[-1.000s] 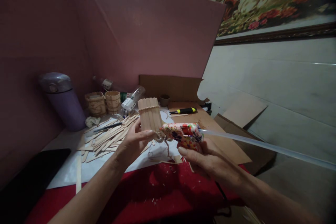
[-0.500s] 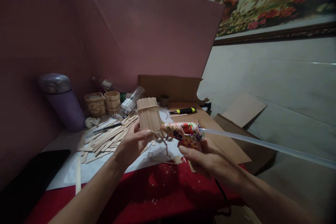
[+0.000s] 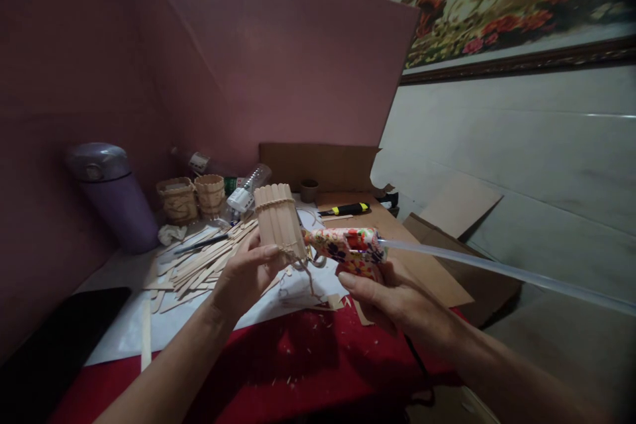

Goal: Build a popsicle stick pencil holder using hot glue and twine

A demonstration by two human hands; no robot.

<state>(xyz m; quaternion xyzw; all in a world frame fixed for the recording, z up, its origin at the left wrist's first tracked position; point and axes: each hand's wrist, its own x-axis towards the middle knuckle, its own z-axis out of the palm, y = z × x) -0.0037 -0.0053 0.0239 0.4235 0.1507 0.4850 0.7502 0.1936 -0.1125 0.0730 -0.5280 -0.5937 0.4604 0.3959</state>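
Observation:
My left hand (image 3: 251, 268) is closed around the lower left of a small container made of popsicle sticks (image 3: 279, 225), tilted a little. Twine (image 3: 275, 203) runs round its upper part, and more twine (image 3: 311, 278) dangles loose below its base. In my right hand (image 3: 372, 288) is a flower-patterned hot glue gun (image 3: 348, 245), gripped by the handle. Its nozzle points left and is at the container's right side; whether it touches I cannot tell. A long clear glue stick (image 3: 447, 255) sticks out of the gun's back.
Loose popsicle sticks (image 3: 199, 271) are heaped on white paper (image 3: 116, 328) at left. Behind them stand two stick cups (image 3: 209, 193), a purple bottle (image 3: 116, 202) and a clear plastic bottle (image 3: 251, 185). A utility knife (image 3: 348, 209) lies on the cardboard (image 3: 412, 258). Red cloth (image 3: 293, 351) is nearest me.
The whole view has shifted slightly. Both hands keep their hold, and the container and glue gun stay in nearly the same position relative to each other.

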